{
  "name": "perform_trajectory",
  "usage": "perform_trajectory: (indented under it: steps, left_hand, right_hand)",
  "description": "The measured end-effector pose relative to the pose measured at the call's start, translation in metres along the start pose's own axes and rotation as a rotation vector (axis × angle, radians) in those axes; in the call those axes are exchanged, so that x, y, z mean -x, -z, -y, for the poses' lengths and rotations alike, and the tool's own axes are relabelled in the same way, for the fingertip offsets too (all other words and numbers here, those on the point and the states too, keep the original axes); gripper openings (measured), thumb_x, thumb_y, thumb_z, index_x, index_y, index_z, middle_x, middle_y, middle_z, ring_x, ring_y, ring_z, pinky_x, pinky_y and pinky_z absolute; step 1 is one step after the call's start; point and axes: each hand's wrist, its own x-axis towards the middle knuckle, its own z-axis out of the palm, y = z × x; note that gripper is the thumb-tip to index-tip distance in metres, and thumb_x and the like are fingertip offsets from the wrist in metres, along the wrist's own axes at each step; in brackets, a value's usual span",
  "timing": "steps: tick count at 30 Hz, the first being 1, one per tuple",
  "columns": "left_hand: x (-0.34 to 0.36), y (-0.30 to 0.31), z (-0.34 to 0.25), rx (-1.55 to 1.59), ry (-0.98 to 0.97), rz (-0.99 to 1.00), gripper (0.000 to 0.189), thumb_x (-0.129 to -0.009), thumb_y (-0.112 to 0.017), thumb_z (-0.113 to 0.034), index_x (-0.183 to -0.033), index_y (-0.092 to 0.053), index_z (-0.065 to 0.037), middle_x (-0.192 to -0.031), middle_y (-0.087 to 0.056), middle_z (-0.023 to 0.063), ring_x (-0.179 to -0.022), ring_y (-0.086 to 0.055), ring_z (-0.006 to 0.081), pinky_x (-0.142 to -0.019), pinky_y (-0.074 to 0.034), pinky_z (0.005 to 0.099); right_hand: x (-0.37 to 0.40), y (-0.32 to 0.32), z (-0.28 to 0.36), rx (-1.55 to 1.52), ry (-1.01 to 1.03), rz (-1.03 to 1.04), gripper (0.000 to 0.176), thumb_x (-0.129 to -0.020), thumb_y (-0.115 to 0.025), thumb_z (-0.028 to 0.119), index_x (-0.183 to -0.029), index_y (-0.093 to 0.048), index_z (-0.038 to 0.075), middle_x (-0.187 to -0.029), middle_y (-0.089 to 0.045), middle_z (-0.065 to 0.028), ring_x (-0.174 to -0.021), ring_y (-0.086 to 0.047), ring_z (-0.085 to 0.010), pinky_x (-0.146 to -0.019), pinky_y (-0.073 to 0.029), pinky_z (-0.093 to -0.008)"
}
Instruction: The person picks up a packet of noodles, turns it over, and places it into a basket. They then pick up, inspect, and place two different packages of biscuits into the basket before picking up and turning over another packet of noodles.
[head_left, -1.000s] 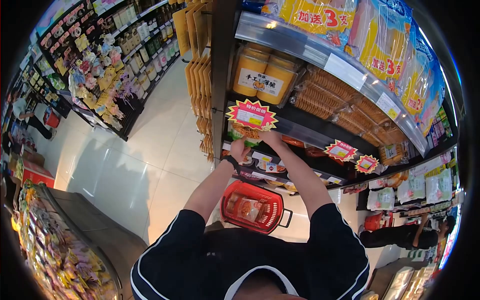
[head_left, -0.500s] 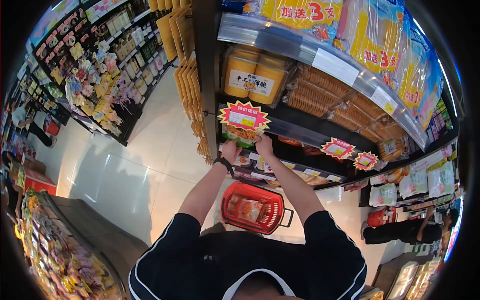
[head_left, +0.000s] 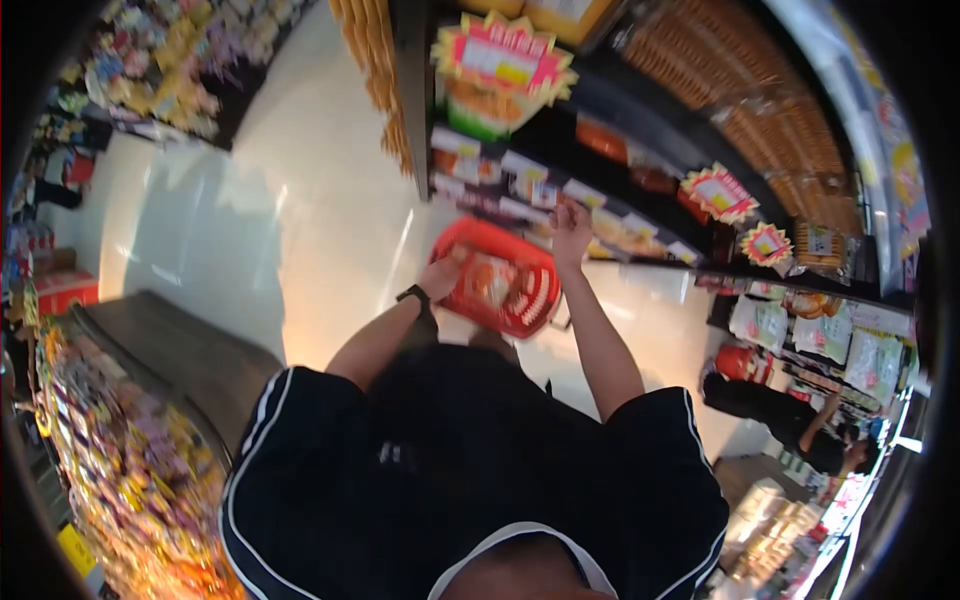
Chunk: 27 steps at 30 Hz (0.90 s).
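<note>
A red shopping basket (head_left: pixel 525 325) stands on the floor below the shelves, with a clear package (head_left: pixel 490 284) of food inside it. My left hand (head_left: pixel 440 278), wearing a dark band at the wrist, is at the basket's left rim; its fingers are blurred by motion. Raised beside the lower shelf edge, my right hand (head_left: pixel 571 228) has its fingers loosely bent and apart, with nothing seen in them. Above it, a green-and-white food package (head_left: pixel 482 120) stands on the shelf, partly covered by a starburst price sign (head_left: pixel 503 62).
Stacked brown biscuits (head_left: pixel 770 120) fill the shelf at upper right, above smaller starburst signs (head_left: pixel 719 193). A grey-brown display stand (head_left: pixel 190 350) with colourful packets (head_left: pixel 130 450) is at left. A person in dark clothes (head_left: pixel 770 410) stands at far right.
Both hands have left the green package on the shelf. My left hand has come down to the basket; my right hand has drawn back and lower. The view has tilted downward.
</note>
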Motion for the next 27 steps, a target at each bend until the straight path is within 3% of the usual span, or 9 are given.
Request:
perform_trajectory:
  steps: [1, 5, 8, 11, 14, 16, 22, 23, 27]
  left_hand:
    - [0.047, -0.011, -0.008, 0.148, 0.42, 0.16, 0.036, -0.086, -0.053, -0.032, -0.112, -0.059, -0.008, -0.097, -0.067, 0.019, -0.092, -0.062, 0.04, -0.085, -0.05, 0.0467]
    - [0.148, -0.068, 0.017, 0.069, 0.868, 0.535, 0.067, -0.085, -0.05, -0.052, -0.119, -0.059, 0.005, -0.122, -0.056, 0.028, -0.119, -0.052, 0.0368, -0.102, -0.04, 0.0418]
    - [0.14, -0.049, -0.017, 0.102, 0.784, 0.709, 0.071, -0.082, -0.052, -0.057, -0.115, -0.06, 0.005, -0.12, -0.057, 0.0277, -0.117, -0.054, 0.0377, -0.101, -0.041, 0.0409]
    - [0.159, -0.09, -0.036, 0.069, 0.847, 0.65, 0.081, -0.079, -0.053, -0.066, -0.124, -0.055, 0.002, -0.122, -0.058, 0.0246, -0.12, -0.051, 0.0374, -0.102, -0.037, 0.0521]
    - [0.169, -0.095, -0.084, -0.119, 1.007, 0.691, 0.076, -0.081, -0.054, -0.055, -0.144, -0.034, -0.018, -0.152, -0.02, 0.0185, -0.136, -0.019, 0.047, -0.093, -0.031, 0.0722]
    - [0.187, -0.132, -0.084, -0.198, 0.983, 0.512, 0.072, -0.082, -0.056, -0.051, -0.142, -0.036, -0.017, -0.149, -0.026, 0.0204, -0.133, -0.026, 0.0467, -0.091, -0.031, 0.0725]
    - [0.211, -0.176, -0.087, -0.288, 0.943, 0.383, 0.071, -0.081, -0.058, -0.046, -0.142, -0.037, -0.017, -0.148, -0.027, 0.0223, -0.131, -0.028, 0.0461, -0.091, -0.031, 0.0691]
    - [0.213, -0.178, -0.086, -0.279, 0.946, 0.383, 0.07, -0.081, -0.058, -0.045, -0.142, -0.037, -0.017, -0.148, -0.027, 0.0223, -0.131, -0.028, 0.0449, -0.092, -0.031, 0.0684]
    - [0.223, -0.192, -0.087, -0.228, 0.975, 0.346, 0.07, -0.08, -0.059, -0.044, -0.141, -0.039, -0.018, -0.148, -0.027, 0.0214, -0.132, -0.028, 0.045, -0.094, -0.03, 0.0678]
  right_hand:
    - [0.026, 0.03, -0.028, 0.231, -0.074, 0.065, 0.012, -0.093, -0.054, 0.01, -0.096, -0.06, 0.0, -0.076, -0.061, -0.0042, -0.066, -0.056, -0.0103, -0.062, -0.049, -0.0241]
    - [0.157, 0.17, -0.205, 0.824, -0.326, 0.089, 0.018, -0.088, -0.061, 0.018, -0.08, -0.063, 0.002, -0.065, -0.063, -0.0061, -0.056, -0.06, -0.0124, -0.053, -0.05, -0.0248]
    - [0.215, 0.207, -0.209, 0.733, -0.707, 0.013, 0.016, -0.085, -0.061, 0.016, -0.08, -0.066, 0.002, -0.067, -0.065, -0.0078, -0.054, -0.061, -0.013, -0.047, -0.05, -0.0272]
    - [0.211, 0.207, -0.242, 0.775, -0.704, 0.2, 0.016, -0.085, -0.061, 0.017, -0.082, -0.068, 0.002, -0.067, -0.066, -0.0079, -0.055, -0.061, -0.0114, -0.049, -0.05, -0.0265]
    - [0.187, 0.191, -0.329, 0.814, -0.543, 0.325, 0.021, -0.084, -0.063, 0.022, -0.084, -0.068, 0.002, -0.069, -0.067, -0.0099, -0.056, -0.064, -0.0185, -0.054, -0.052, -0.0332]
    - [0.151, 0.16, -0.364, 1.004, -0.588, 0.458, 0.032, -0.08, -0.061, 0.033, -0.088, -0.068, 0.003, -0.082, -0.068, -0.0174, -0.084, -0.066, -0.0371, -0.078, -0.051, -0.0442]
    - [0.119, 0.105, -0.542, 1.141, -0.582, 0.314, 0.041, -0.074, -0.068, 0.037, -0.099, -0.068, 0.005, -0.094, -0.069, -0.0178, -0.089, -0.066, -0.0348, -0.08, -0.05, -0.0441]
    - [0.121, 0.102, -0.552, 0.917, -0.659, 0.33, 0.06, -0.074, -0.07, 0.032, -0.123, -0.054, 0.002, -0.108, -0.063, -0.0235, -0.1, -0.061, -0.0376, -0.089, -0.048, -0.0439]
    - [0.126, 0.072, -0.541, 0.947, -0.88, 0.256, 0.044, -0.075, -0.069, 0.028, -0.108, -0.063, 0.0, -0.096, -0.068, -0.0203, -0.095, -0.065, -0.0339, -0.087, -0.05, -0.0396]
